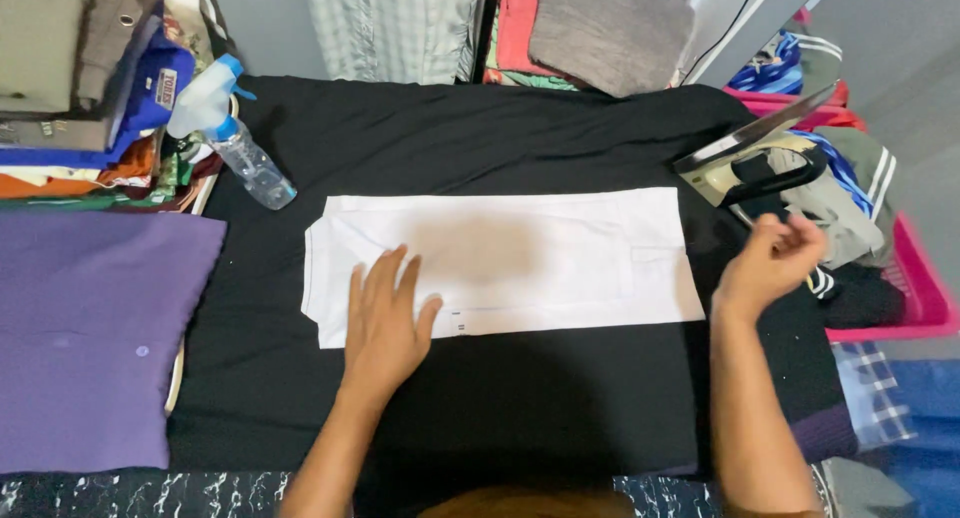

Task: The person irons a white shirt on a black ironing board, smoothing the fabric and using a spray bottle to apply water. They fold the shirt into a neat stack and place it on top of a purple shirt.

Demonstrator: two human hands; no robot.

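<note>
A black-covered ironing surface [500, 398], hemmed in by laundry on every side. Far left, a folded purple garment [90, 338] under a stack of folded clothes [70, 88], apparently parked clear of the working area. Next, a clear spray bottle [235, 138] tipped on its side against that stack, nozzle up, within easy reach. Centre, a white folded garment [520, 258] spread flat across the black cover, long side left to right. On its lower left part, the left hand [385, 323], palm down, fingers spread apart, seemingly to pin the cloth smooth. Past the garment's right edge, the right hand [770, 263], raised off the cloth, fingers loosely curled, holding nothing, near an iron [750, 163] resting tilted at the surface's right edge. Farthest right, a pink basket [925, 298] heaped with unfolded clothes.
</note>
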